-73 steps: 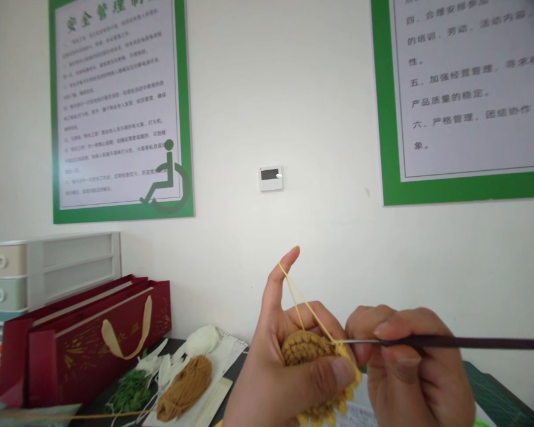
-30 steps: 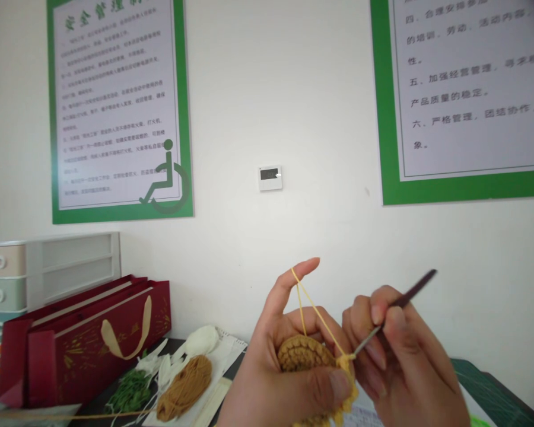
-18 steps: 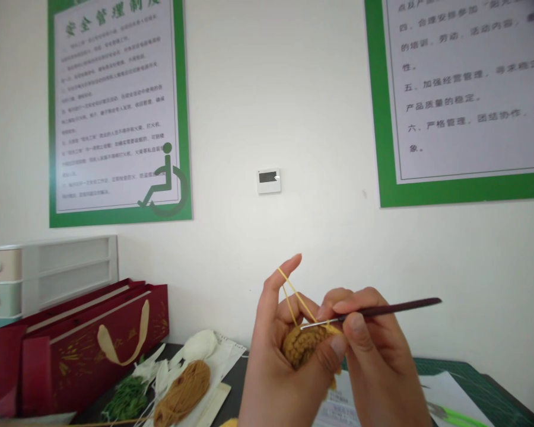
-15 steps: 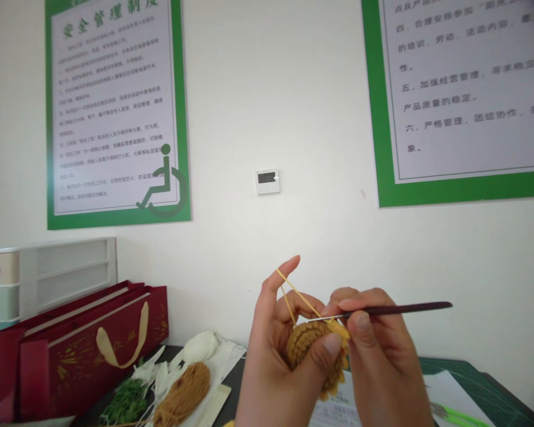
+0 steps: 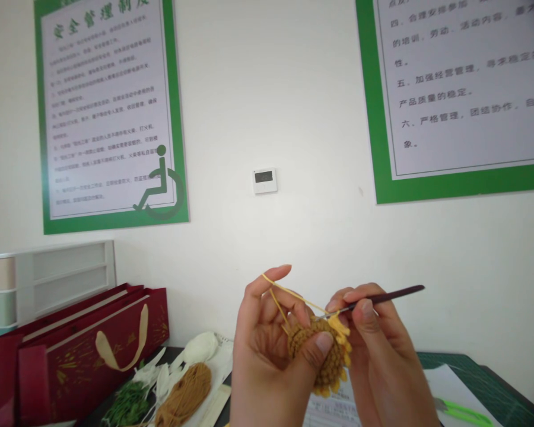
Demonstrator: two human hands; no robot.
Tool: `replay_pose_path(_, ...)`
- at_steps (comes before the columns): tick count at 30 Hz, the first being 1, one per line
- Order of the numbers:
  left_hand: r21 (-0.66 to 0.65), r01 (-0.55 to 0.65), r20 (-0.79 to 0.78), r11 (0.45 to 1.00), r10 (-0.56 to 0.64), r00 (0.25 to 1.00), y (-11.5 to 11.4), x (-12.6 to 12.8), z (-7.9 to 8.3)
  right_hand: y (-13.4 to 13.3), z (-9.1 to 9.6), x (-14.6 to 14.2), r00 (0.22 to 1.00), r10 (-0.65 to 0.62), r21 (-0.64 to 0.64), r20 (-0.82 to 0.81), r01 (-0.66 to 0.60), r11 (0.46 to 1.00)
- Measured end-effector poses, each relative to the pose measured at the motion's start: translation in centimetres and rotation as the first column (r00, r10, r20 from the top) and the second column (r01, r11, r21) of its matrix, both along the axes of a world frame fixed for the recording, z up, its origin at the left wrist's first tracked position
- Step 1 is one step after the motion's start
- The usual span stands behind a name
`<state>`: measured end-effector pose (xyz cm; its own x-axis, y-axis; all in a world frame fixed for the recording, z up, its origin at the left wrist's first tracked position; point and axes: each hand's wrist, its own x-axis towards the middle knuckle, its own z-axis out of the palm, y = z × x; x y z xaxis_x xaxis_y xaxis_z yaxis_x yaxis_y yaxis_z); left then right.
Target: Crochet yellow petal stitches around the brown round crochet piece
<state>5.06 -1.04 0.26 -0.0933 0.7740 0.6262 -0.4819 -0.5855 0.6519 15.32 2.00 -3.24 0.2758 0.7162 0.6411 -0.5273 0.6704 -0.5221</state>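
My left hand [image 5: 264, 356] grips a round crocheted piece [image 5: 314, 350] of golden-brown yarn, its edge lined with yellow petals [image 5: 340, 338]. A yellow yarn strand [image 5: 293, 293] runs from the piece up over my raised left index finger. My right hand [image 5: 380, 350] pinches a crochet hook [image 5: 382, 298] with a dark handle. The hook's metal tip sits at the petal edge by the yarn, partly hidden by my fingers. The underside of the piece is hidden by my left palm.
To the left stand a dark red gift bag [image 5: 78, 356] and a plastic drawer unit [image 5: 48, 281]. On the table lie brown yarn [image 5: 184, 394], white yarn [image 5: 200, 347] and green leaves [image 5: 127, 404]. Green-handled scissors [image 5: 465, 413] lie on paper over a green cutting mat [image 5: 465, 367].
The hook has swung from pointing up to nearly level, its tip now at the petal edge. My hands sit lower, and the piece has turned in my left hand.
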Motion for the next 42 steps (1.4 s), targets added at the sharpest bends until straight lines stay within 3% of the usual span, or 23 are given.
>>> replay_pose_path(13,-0.077,0.109,-0.103,0.991,-0.117,0.988,-0.2,-0.4,0.2,-0.5,0.2,0.4,1.000,-0.009,-0.021,0.009,0.009,1.000)
replay_pose_path(22,-0.092,0.044,-0.128,0.995,-0.056,0.990,-0.6,-0.2,-0.1,-0.1,0.2,1.0,0.983,-0.164,0.054,0.077,0.160,0.986)
replay_pose_path(29,-0.102,-0.075,-0.150,0.992,0.059,0.987,-1.0,-0.3,0.2,-0.7,0.7,1.4,0.915,-0.384,0.216,0.125,0.353,0.910)
replay_pose_path(42,-0.063,-0.158,-0.097,0.985,0.151,0.984,-1.3,0.0,0.3,-1.5,0.9,1.5,0.909,-0.411,0.329,0.071,0.368,0.870)
